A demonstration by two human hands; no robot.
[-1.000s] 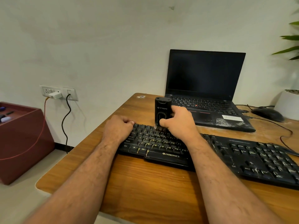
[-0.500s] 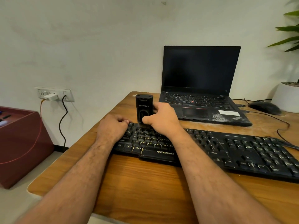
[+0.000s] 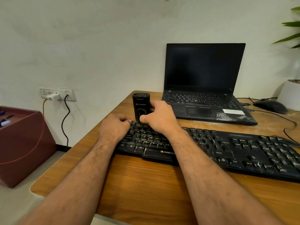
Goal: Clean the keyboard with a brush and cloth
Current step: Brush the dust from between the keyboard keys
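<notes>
Where the wooden desk (image 3: 146, 184) meets the wall, a black keyboard (image 3: 227, 150) is laid; an upright black brush unit (image 3: 140, 104) is grasped by the right hand (image 3: 159, 117) at its top-left keys, the corner held by the curled left hand (image 3: 114, 127). Pens are kept in the maroon box (image 3: 24, 143).

My arms were bare from the bottom of the view up to the wrists, with no sleeve reaching into sight. Dark hair ran along both forearms, thicker on the outer sides and thinning toward the wrists. My left hand (image 3: 115, 127) wore no ring, band or watch that could be seen, and its knuckles showed as a rounded ridge. My right hand (image 3: 159, 118) was just as plain, ungloved, with light creases over the knuckles and wrist.
</notes>
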